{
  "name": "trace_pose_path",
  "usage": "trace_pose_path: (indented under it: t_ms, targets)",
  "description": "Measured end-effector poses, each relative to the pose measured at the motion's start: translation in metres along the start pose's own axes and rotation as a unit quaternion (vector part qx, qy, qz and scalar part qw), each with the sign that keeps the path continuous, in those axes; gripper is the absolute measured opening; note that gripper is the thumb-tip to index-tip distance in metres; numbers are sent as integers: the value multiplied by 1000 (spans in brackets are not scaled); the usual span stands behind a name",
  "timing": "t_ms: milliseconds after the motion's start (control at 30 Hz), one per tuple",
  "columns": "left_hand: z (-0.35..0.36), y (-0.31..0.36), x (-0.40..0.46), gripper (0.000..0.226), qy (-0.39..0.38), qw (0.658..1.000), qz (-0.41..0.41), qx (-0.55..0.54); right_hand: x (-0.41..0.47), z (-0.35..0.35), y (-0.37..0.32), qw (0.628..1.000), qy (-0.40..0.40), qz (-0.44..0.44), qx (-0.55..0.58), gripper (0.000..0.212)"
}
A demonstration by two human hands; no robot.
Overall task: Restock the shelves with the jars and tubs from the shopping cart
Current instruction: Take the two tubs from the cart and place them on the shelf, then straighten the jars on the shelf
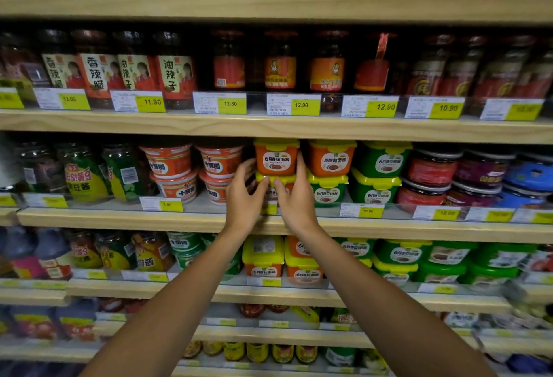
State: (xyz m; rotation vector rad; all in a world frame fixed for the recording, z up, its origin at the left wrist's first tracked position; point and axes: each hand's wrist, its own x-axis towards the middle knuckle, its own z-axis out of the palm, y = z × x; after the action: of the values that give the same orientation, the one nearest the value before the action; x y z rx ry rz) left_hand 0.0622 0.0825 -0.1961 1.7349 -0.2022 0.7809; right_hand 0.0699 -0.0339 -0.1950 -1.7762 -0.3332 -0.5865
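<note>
— Seating the orange tub squarely looks like the step in hand. It sits on top of a second orange tub on the middle shelf, and both hands flank the stack.

— How do the hands stand?

— The left hand has its fingers loosely spread against the left side of the stack, thumb on the lower tub's yellow lid. The right hand lies along the right side, fingers straight up the upper tub's wall. Neither curls round anything; both press rather than grip.

— So what makes it go well?

— Probably nudging evenly from both sides so the upper tub centres on the lid below, label forward, then pushing the pair back in line with the neighbouring stack.

— And the count?

— On that shelf: two orange tubs in hand, one orange over one green beside them, then two green tubs, and four red-and-white bowls to the left. The shopping cart is out of view.
</note>
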Motion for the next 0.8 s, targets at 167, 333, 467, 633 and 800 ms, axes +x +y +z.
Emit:
trace_pose_path:
  t_ms: [167,333,467,633,800]
  targets:
    - [-3,8,-17,55,4,1000,11,14,-17,-26,-4,999,-31,20,33,79]
    - [-7,21,-31,38,-15,994,92,61,-30,-67,-3,999,-3,10,33,57]
    - [-3,24,-28,36,-54,991,99,73,-12,-79,-1,1000,-1,20,5,45]
    - [-5,35,-30,38,-71,991,84,75,-4,-78,-10,998,-46,32,23,47]
    - [-23,59,-31,37,-80,989,102,71,-14,-87,-29,998,-41,30,23,40]
